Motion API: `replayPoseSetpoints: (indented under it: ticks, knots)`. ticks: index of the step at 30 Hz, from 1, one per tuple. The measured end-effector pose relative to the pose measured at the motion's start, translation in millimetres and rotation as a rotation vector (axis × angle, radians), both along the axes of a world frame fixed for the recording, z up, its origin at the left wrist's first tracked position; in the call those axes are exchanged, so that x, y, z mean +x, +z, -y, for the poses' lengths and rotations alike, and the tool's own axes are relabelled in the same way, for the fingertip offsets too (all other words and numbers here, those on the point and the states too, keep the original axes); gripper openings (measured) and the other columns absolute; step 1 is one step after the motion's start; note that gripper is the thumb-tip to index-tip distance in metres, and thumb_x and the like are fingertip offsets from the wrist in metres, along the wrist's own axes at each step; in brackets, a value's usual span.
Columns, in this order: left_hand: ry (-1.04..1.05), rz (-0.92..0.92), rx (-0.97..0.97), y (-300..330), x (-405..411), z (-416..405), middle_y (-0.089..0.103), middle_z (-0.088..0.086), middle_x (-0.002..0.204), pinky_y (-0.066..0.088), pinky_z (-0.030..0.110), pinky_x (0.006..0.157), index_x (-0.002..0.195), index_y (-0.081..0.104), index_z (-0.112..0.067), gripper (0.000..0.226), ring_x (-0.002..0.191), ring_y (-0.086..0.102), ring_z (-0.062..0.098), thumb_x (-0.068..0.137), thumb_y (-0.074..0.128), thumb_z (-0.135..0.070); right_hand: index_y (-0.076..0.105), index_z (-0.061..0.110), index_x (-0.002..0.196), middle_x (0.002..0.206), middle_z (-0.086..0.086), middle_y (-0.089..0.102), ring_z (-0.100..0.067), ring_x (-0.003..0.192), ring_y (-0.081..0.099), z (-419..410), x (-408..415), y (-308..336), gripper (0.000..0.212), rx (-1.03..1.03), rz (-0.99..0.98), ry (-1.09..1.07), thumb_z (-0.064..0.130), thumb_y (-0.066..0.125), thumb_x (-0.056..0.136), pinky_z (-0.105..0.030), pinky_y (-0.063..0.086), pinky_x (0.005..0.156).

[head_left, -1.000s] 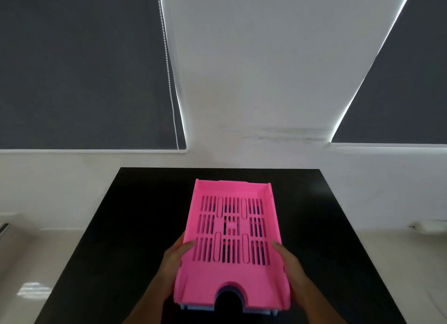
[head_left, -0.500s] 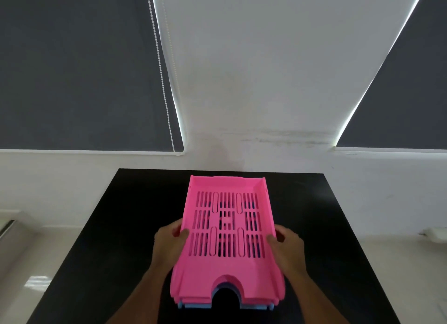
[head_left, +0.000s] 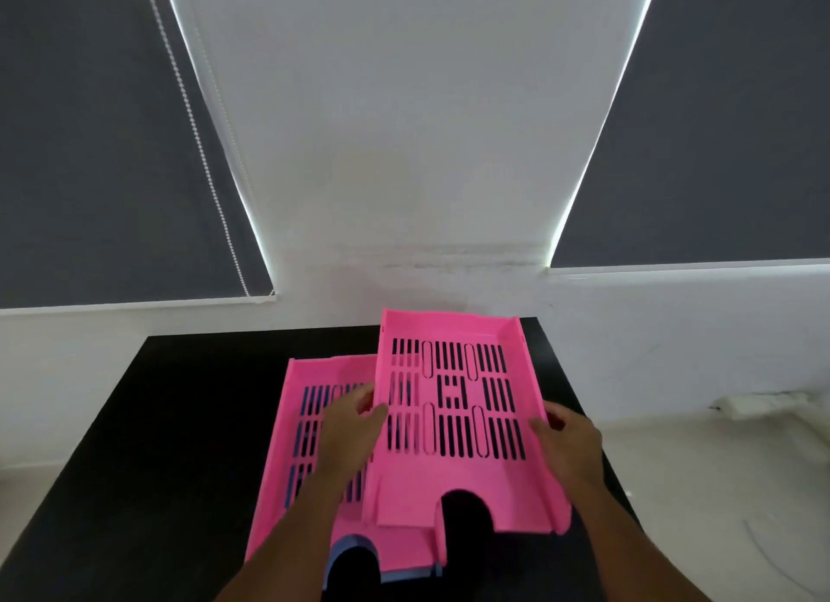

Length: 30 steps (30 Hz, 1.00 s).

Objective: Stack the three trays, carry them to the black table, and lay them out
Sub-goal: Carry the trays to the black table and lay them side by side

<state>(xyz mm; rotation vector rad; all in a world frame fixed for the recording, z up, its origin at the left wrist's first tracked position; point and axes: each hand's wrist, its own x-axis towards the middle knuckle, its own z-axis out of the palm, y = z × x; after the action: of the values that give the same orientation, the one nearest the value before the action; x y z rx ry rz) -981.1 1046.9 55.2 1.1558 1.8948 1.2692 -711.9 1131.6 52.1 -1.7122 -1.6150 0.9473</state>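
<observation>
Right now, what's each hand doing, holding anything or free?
Left hand: gripping the left edge of the top pink tray.
Right hand: gripping the same tray's right edge.

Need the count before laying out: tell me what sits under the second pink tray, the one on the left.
Under the left pink tray, a blue tray shows through the slots and at the near edge. Its body is covered; whether anything lies below it cannot be seen.
</observation>
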Motion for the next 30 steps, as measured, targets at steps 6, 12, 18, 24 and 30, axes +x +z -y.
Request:
replayPoseSetpoints:
  ticks: [6,12,18,24,30]
  knots:
    - [-0.075,0.025,-0.028,-20,73,-34,0.071,-0.009,0.099,0.056,0.009,0.074,0.115,0.067,-0.016,0.025,0.080,0.068,-0.009,0.093,0.058,-0.007,0.076,0.004,0.106,0.076,-0.003,0.066,-0.013,0.062,0.060,-13,67,-2,0.022,0.030,0.089,-0.082,0.008,0.058,0.094,-0.027,0.049,0.075]
    - [0.002,0.034,-0.187,-42,122,-54,0.070,0.006,0.112,0.050,0.008,0.052,0.123,0.059,-0.010,0.031,0.079,0.065,-0.001,0.095,0.051,-0.003,0.074,0.008,0.116,0.085,-0.002,0.069,-0.017,0.064,0.064,-33,103,-27,0.026,0.022,0.083,-0.093,0.014,0.059,0.095,-0.036,0.058,0.077]
    - [0.097,0.086,-0.360,-69,149,-50,0.048,0.018,0.143,0.056,0.023,0.052,0.145,0.034,-0.003,0.055,0.075,0.065,0.011,0.092,0.047,0.007,0.073,0.007,0.110,0.079,0.003,0.068,-0.005,0.064,0.063,-42,111,-59,0.023,-0.069,0.087,0.014,0.009,0.054,0.097,-0.014,0.047,0.060]
    - [0.061,0.071,-0.442,-75,156,-52,0.022,0.018,0.159,0.029,0.041,0.115,0.152,0.012,-0.003,0.067,0.143,0.030,0.034,0.096,0.048,0.001,0.069,0.010,0.107,0.082,0.003,0.069,-0.006,0.069,0.066,-45,112,-84,0.023,-0.154,0.084,0.072,0.007,0.048,0.098,-0.013,0.046,0.056]
    - [0.028,0.079,-0.503,-86,156,-54,0.011,0.015,0.162,0.022,0.039,0.118,0.153,0.003,-0.007,0.076,0.148,0.018,0.032,0.096,0.053,-0.009,0.065,0.016,0.105,0.084,0.000,0.069,-0.006,0.070,0.066,-41,111,-86,0.032,-0.178,0.099,0.101,-0.001,0.040,0.096,-0.010,0.045,0.049]
